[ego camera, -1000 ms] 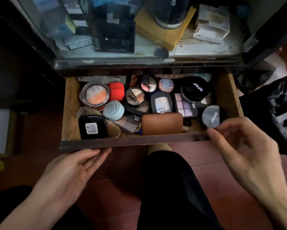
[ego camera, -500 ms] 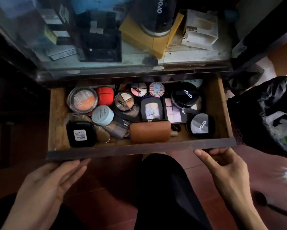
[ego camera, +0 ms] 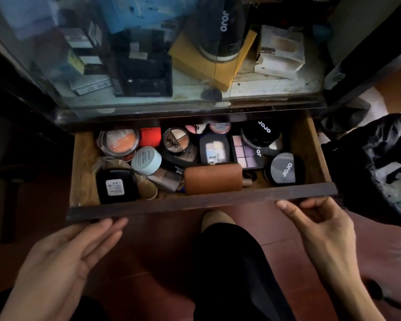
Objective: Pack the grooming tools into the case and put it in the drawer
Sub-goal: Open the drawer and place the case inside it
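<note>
The brown case (ego camera: 213, 178) lies closed inside the open wooden drawer (ego camera: 316, 156), near the middle of its front edge among the cosmetics. My left hand (ego camera: 62, 258) is palm up, fingers straight, with the fingertips just under the left part of the dark drawer front (ego camera: 194, 201). My right hand (ego camera: 322, 230) is at the right end of that front panel, thumb and curled fingers touching its lower edge. Neither hand holds any object.
The drawer is crowded with round compacts (ego camera: 285, 168), a purple eyeshadow palette (ego camera: 247, 152), a pale blue jar (ego camera: 146, 160), an orange blush pot (ego camera: 118, 142) and a black case (ego camera: 116, 185). A glass-fronted cabinet (ego camera: 162, 66) stands above. A black bag (ego camera: 380, 163) is at the right and my dark-clad leg (ego camera: 236, 272) below.
My right hand came off the round compact in the drawer and dropped to the front panel's lower edge. The drawer has slid slightly inward, so its back row is partly under the cabinet.
</note>
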Demonstrator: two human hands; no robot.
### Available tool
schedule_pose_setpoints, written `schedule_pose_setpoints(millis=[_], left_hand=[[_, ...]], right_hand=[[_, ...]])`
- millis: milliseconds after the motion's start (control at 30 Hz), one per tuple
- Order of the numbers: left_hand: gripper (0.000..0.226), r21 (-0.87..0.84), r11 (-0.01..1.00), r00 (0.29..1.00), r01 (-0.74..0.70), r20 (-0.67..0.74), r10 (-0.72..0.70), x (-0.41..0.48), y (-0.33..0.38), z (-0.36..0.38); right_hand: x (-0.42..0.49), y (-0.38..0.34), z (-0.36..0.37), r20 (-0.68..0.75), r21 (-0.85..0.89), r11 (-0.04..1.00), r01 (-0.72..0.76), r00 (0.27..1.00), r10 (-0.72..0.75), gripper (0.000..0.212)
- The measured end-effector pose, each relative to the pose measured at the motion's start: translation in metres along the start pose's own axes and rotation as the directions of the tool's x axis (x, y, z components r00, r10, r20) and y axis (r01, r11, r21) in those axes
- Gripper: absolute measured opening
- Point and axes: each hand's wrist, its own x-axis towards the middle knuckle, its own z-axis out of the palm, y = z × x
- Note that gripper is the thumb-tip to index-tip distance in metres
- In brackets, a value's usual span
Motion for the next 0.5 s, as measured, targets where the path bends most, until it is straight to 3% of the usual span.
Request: schedule_pose_setpoints(millis=[67, 200, 367, 500], left_hand=[[0.04, -0.026, 0.999, 1.0, -0.018, 0.023, 0.019, 0.003, 0.002, 0.006], [0.018, -0.006, 1.0, 0.998, -0.007, 0.061, 0.008, 0.004, 0.005, 0.01], [0.032, 0.064, 0.997, 0.999, -0.031, 0.014, 0.03, 0.003, 0.003, 0.012], [0.036, 0.136, 0.985, 0.993, -0.103, -0.05, 0.11, 0.005, -0.001, 0.019]], right_hand=[[0.007, -0.009, 0.003, 0.009, -0.007, 1.0, 0.031, 0.999, -0.031, 0.068], [0.016, -0.01, 0.006, 0.017, -0.009, 0.999, 0.052, 0.999, -0.052, 0.057], [0.015, -0.012, 0.009, -0.003, -0.006, 0.998, 0.061, 0.998, -0.061, 0.055], [0.018, -0.017, 0.012, -0.029, -0.016, 0.999, 0.05, 0.998, -0.05, 0.068]])
